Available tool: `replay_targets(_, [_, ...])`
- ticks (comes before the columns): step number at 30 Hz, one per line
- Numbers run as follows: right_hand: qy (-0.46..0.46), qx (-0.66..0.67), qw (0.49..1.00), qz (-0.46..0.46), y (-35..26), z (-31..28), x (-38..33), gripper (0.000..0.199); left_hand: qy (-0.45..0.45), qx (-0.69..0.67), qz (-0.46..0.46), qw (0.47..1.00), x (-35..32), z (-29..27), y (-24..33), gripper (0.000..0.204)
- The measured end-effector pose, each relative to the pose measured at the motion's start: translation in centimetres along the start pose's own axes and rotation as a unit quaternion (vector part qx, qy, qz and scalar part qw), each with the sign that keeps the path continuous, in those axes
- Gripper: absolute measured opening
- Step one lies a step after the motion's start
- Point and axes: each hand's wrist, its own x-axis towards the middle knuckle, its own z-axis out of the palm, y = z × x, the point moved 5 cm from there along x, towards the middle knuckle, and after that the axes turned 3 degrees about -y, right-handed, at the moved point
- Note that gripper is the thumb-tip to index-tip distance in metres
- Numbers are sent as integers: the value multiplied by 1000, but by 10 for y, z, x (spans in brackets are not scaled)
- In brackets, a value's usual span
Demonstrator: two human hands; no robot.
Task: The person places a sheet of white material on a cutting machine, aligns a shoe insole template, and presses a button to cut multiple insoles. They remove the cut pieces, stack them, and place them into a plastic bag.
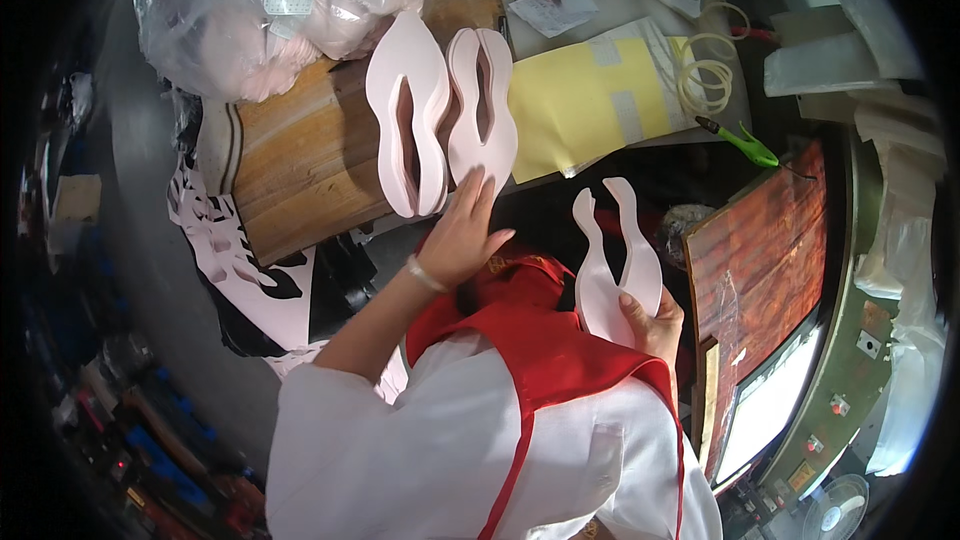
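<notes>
At the far left of the frame, a pink sheet with shoe-shaped holes hangs off the wooden bench, already punched out. Above it, upper left, a clear plastic bag of pale pink pieces sits full. At centre, two stacks of pink cut-out pieces lie side by side on the bench's edge, and your left hand rests open, fingers spread, its tips touching the lower end of the right-hand stack and gripping nothing. Right of centre, low in the frame, your right hand is closed on the bottom of a single pink cut-out, held upright and apart from the stacks. Judging by this, most stacking looks done, with this piece not yet placed. Farther right lie yellow sheets and green-handled scissors.
</notes>
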Motion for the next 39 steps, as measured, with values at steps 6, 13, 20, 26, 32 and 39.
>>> replay_targets(6, [26, -47, 998, -18, -7, -6, 0, 25, -77, 276, 55, 957, 0, 21, 35, 68])
replay_targets(13, [35, -8, 999, -1, -1, -7, -1, 25, -69, -4, 1, 998, -5, -18, 28, 34])
replay_targets(20, [2, -20, 1000, -16, -1, 5, 3, 24, 88, 292, 71, 950, 4, 2, 23, 59])
replay_targets(26, [12, 0, 1000, -8, -1, 2, 2, 23, -126, 160, -38, 978, -37, 6, 18, 33])
replay_targets(32, [11, 8, 1000, -2, 1, 3, 1, 23, -151, -124, -212, 958, -32, 36, -45, 41])
replay_targets(39, [15, -27, 999, -29, -1, 3, 0, 25, 58, -492, -276, 824, -9, 67, -58, 33])
